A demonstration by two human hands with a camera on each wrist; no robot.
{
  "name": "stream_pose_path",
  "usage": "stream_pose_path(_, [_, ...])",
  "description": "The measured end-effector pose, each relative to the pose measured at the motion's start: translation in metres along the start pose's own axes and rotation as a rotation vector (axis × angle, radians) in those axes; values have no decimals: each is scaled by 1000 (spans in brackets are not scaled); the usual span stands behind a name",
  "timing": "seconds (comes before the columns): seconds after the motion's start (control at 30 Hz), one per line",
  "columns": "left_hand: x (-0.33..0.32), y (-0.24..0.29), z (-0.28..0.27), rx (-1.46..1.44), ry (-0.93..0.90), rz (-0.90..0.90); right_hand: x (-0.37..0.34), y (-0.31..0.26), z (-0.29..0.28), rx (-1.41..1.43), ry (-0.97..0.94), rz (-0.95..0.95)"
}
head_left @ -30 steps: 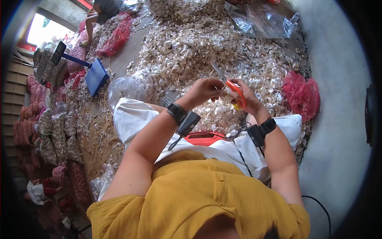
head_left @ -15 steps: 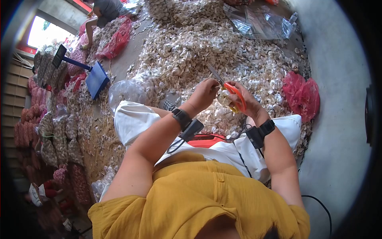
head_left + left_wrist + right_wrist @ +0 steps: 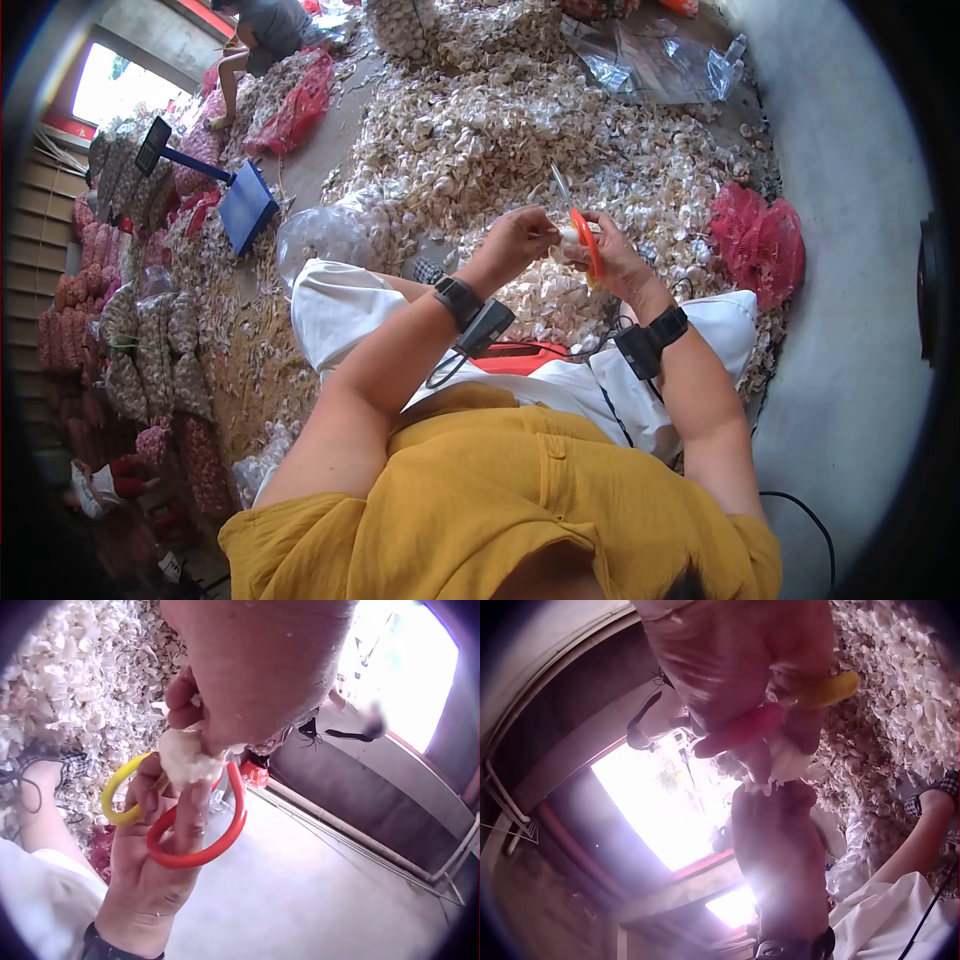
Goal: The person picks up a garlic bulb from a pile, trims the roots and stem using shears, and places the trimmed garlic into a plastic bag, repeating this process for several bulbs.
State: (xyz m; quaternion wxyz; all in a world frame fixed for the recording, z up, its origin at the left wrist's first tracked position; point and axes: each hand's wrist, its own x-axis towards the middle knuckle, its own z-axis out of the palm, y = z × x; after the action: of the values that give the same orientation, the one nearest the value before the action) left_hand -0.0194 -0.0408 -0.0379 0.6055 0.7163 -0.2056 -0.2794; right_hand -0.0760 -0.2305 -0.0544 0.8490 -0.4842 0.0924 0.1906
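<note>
A white garlic bulb (image 3: 184, 757) sits between my two hands over the heap of peelings. My left hand (image 3: 515, 245) pinches it from the left with curled fingers. From the other side my right hand (image 3: 622, 265) grips the bulb with its fingers. Scissors (image 3: 588, 248) with orange-red and yellow handles hang on the right hand's fingers, the red loop (image 3: 196, 860) round one finger in the left wrist view. Their blades point away from me, past the bulb. The right wrist view shows the garlic partly hidden behind the fingers and the handles.
Garlic peelings (image 3: 480, 130) spread in a wide heap ahead. A pink mesh bag (image 3: 757, 243) lies at the right by the wall, a clear plastic bag (image 3: 325, 240) by my left knee. A blue scale (image 3: 248, 208) and filled sacks stand left. Another person (image 3: 270, 35) sits far back.
The scissors have turned, so their blades now lie more upright and farther right. My left hand shifted up, then back down beside the garlic. The garlic, turned in the fingers, shows whiter now.
</note>
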Motion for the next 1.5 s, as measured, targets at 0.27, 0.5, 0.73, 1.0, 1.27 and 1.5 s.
stream_pose_path(0.27, [0, 6, 9, 591, 261, 304, 0, 2, -2, -94, 55, -59])
stream_pose_path(0.5, [-1, 18, -3, 452, 144, 312, -7, -13, 4, -77, -25, -59])
stream_pose_path(0.73, [-2, -8, -32, 55, 399, 20, -15, -20, 8, -19, -138, -105])
stream_pose_path(1.0, [-10, 17, -6, 79, -60, 101, -10, -19, 13, -73, -83, -37])
stream_pose_path(1.27, [0, 7, 0, 276, 115, 280, -5, -5, 2, -104, -18, -78])
stream_pose_path(1.5, [0, 21, -1, 571, 130, 451, -12, -15, 7, -137, -56, -62])
